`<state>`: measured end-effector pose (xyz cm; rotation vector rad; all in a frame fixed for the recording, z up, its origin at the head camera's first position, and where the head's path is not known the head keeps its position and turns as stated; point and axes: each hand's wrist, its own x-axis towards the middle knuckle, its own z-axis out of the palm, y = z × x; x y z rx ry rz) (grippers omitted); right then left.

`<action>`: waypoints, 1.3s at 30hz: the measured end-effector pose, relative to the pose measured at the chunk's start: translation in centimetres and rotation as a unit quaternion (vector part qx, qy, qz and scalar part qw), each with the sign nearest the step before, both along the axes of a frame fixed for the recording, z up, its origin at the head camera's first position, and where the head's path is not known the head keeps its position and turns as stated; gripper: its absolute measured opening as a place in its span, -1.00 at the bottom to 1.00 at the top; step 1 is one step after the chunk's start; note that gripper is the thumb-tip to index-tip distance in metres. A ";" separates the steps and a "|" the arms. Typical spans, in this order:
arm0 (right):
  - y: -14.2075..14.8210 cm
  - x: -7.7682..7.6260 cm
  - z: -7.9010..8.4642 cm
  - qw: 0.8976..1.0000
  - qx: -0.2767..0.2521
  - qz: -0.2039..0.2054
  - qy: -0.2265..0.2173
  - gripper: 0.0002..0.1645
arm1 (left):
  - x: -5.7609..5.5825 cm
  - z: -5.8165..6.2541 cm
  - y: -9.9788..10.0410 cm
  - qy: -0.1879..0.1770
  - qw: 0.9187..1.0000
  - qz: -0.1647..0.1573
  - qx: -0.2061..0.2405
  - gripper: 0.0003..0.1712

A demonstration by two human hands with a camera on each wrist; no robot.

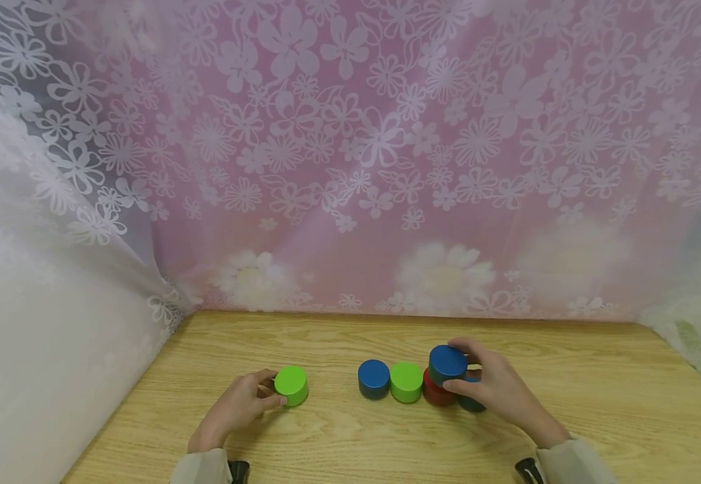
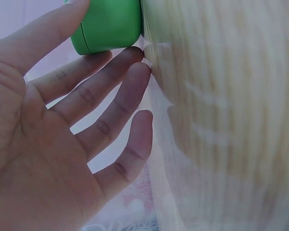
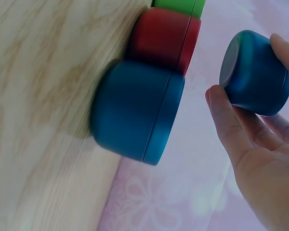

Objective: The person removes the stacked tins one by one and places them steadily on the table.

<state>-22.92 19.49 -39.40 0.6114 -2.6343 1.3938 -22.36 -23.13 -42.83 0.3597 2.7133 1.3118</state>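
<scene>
My left hand point(image 1: 238, 407) holds a small round green tin point(image 1: 292, 385) between thumb and fingers; the tin stands on the table. In the left wrist view the remaining fingers are spread below the green tin point(image 2: 111, 26). My right hand point(image 1: 501, 390) grips a blue tin point(image 1: 447, 363) in the air, over a row of tins. In the right wrist view this blue tin point(image 3: 255, 74) is clear of the table. The row holds a blue tin point(image 1: 374, 379), a green tin point(image 1: 406, 382), a red tin point(image 1: 437, 395) and another blue tin point(image 3: 135, 113), partly hidden by my right hand in the head view.
The tins stand on a wood-grain table point(image 1: 326, 444). A pink flowered curtain point(image 1: 350, 168) hangs along its back edge, and a pale sheet point(image 1: 54, 323) hangs along the left side. Bare tabletop lies between the left green tin and the row.
</scene>
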 end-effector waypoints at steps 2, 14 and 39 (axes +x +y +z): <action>0.2 0.0 0.0 1.000 0.001 -0.001 0.007 -0.26 | 0.0 0.0 0.0 -0.001 1.000 0.000 0.001 -0.40; 1.3 0.4 -0.2 1.000 0.003 -0.010 0.012 -0.26 | 0.1 0.1 0.0 0.001 1.000 -0.009 0.006 -0.42; 4.8 0.7 -0.4 0.998 0.046 -0.046 0.026 -0.26 | 0.0 0.0 -0.1 0.004 1.000 -0.007 0.002 -0.42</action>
